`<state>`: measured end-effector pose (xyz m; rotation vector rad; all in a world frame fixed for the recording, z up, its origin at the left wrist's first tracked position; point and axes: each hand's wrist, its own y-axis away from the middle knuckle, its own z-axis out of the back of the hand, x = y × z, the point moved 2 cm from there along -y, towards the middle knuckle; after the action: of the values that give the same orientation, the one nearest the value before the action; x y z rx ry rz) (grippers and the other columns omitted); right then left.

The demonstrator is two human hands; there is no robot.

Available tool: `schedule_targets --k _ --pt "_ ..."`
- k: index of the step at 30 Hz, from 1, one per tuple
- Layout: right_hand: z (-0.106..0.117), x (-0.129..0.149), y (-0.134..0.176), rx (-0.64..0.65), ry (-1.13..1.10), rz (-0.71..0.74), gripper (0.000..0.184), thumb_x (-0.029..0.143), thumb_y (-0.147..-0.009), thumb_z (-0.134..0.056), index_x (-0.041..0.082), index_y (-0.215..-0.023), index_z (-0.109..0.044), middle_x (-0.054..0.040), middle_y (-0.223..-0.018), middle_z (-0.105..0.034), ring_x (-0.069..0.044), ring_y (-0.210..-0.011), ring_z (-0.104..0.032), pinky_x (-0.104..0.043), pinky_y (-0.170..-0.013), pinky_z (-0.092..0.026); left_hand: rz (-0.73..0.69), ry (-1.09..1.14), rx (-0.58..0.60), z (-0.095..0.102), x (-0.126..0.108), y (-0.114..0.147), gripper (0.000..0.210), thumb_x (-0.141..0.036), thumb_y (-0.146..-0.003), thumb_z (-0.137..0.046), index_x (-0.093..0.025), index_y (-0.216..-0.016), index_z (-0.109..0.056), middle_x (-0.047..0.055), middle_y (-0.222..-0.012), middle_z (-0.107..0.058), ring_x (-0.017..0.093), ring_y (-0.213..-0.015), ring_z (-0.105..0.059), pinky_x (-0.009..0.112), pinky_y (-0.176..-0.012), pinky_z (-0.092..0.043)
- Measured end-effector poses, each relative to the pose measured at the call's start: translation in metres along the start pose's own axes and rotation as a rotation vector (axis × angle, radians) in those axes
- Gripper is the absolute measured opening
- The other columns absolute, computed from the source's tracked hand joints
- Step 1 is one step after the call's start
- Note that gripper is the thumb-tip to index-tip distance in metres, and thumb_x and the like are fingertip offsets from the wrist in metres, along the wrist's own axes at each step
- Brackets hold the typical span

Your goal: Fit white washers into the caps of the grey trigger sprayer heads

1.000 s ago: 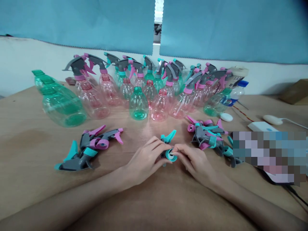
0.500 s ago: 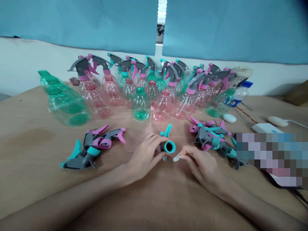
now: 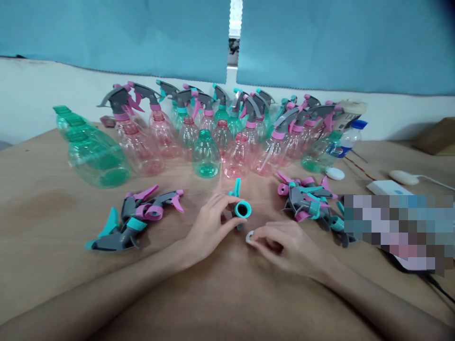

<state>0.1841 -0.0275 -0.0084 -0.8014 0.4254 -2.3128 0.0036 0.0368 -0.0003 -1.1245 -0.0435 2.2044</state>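
My left hand point(image 3: 213, 222) is closed around a grey and teal spray trigger head point(image 3: 243, 209), whose round teal collar faces me and shows a dark opening. The head's teal trigger points up, away from me. Just to the right and a little lower, my right hand point(image 3: 284, 241) pinches a small whitish translucent disc point(image 3: 250, 237) between thumb and fingertips; it looks like a washer. The disc is apart from the collar. Loose grey trigger heads with pink and teal parts lie on both sides, a left pile point(image 3: 138, 208) and a right pile point(image 3: 302, 199).
Capless bottles, green point(image 3: 206, 156) and pink point(image 3: 239, 158), stand behind my hands, with several bottles fitted with trigger heads point(image 3: 252, 113) at the back. A white puck point(image 3: 334, 174), a white box point(image 3: 390, 188) and a blue-capped bottle point(image 3: 351, 137) are at the right.
The spray trigger head has shifted slightly left and up with my left hand. My right hand has turned the disc, moving it a little left, and its fingers are curled differently.
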Motion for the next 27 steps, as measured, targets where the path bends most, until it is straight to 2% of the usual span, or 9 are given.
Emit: schedule_targets --k 3,6,10,13,16,22,25,27 --pt "0.001 0.005 0.0 -0.021 -0.068 -0.011 0.009 0.023 -0.086 -0.056 0.018 -0.078 -0.059 0.0042 -0.055 -0.053 -0.009 -0.049 -0.048 -0.023 -0.049 -0.034 -0.002 0.016 -0.003 0.0 0.0 0.0 0.023 -0.027 -0.082 -0.066 -0.024 -0.103 -0.057 -0.002 -0.09 -0.056 0.014 -0.078 -0.059 0.026 -0.069 -0.048" --pt "0.004 0.002 -0.002 -0.001 -0.08 -0.145 0.014 0.028 -0.085 -0.058 0.018 -0.075 -0.057 0.0037 -0.059 -0.051 -0.009 -0.053 -0.046 -0.023 -0.05 -0.033 -0.001 0.014 -0.003 0.0 -0.001 0.0 0.024 -0.026 -0.081 -0.067 -0.023 -0.102 -0.058 -0.002 -0.088 -0.056 0.014 -0.077 -0.059 0.026 -0.069 -0.048" --pt "0.007 -0.007 -0.006 0.15 -0.092 -0.316 0.021 0.037 -0.078 -0.067 0.019 -0.082 -0.057 0.0017 -0.074 -0.054 -0.012 -0.065 -0.05 -0.025 -0.058 -0.039 -0.01 0.0 -0.004 0.001 -0.002 0.0 0.025 -0.023 -0.08 -0.068 -0.024 -0.103 -0.058 -0.002 -0.088 -0.057 0.014 -0.075 -0.06 0.027 -0.071 -0.048" --pt "0.01 -0.01 -0.008 0.248 -0.102 -0.363 0.021 0.037 -0.077 -0.068 0.02 -0.086 -0.058 0.0007 -0.081 -0.056 -0.013 -0.072 -0.052 -0.026 -0.062 -0.041 -0.017 -0.006 -0.006 0.001 -0.003 -0.001 0.025 -0.023 -0.08 -0.068 -0.024 -0.103 -0.058 -0.002 -0.088 -0.057 0.013 -0.073 -0.059 0.027 -0.071 -0.048" --pt "0.012 -0.011 -0.008 0.292 -0.13 -0.381 0.019 0.037 -0.079 -0.067 0.021 -0.085 -0.059 0.0003 -0.082 -0.057 -0.014 -0.074 -0.053 -0.027 -0.065 -0.042 -0.023 -0.012 0.001 0.001 -0.004 -0.001 0.022 -0.025 -0.082 -0.065 -0.023 -0.103 -0.058 -0.001 -0.088 -0.058 0.013 -0.072 -0.059 0.028 -0.07 -0.048" --pt "0.01 -0.012 -0.007 0.217 -0.269 -0.383 0.016 0.032 -0.079 -0.067 0.02 -0.083 -0.058 0.0011 -0.084 -0.06 -0.012 -0.073 -0.054 -0.024 -0.066 -0.043 -0.035 -0.028 -0.002 0.001 -0.004 0.0 0.021 -0.027 -0.083 -0.064 -0.023 -0.103 -0.058 -0.001 -0.089 -0.059 0.014 -0.075 -0.058 0.027 -0.07 -0.047" --pt "0.008 -0.013 -0.008 0.197 -0.348 -0.397 0.01 0.03 -0.084 -0.062 0.021 -0.082 -0.061 0.0026 -0.077 -0.064 -0.011 -0.068 -0.055 -0.023 -0.061 -0.042 -0.036 -0.026 0.006 0.001 -0.004 0.0 0.022 -0.028 -0.083 -0.065 -0.024 -0.104 -0.058 -0.001 -0.089 -0.059 0.015 -0.077 -0.059 0.027 -0.07 -0.047" --pt "0.009 -0.014 -0.009 0.185 -0.387 -0.413 0.01 0.029 -0.085 -0.06 0.022 -0.082 -0.064 0.0025 -0.08 -0.067 -0.012 -0.07 -0.058 -0.023 -0.064 -0.043 -0.034 -0.025 0.01 0.001 -0.004 0.0 0.024 -0.027 -0.082 -0.066 -0.024 -0.104 -0.058 -0.002 -0.087 -0.058 0.015 -0.077 -0.059 0.027 -0.071 -0.048"
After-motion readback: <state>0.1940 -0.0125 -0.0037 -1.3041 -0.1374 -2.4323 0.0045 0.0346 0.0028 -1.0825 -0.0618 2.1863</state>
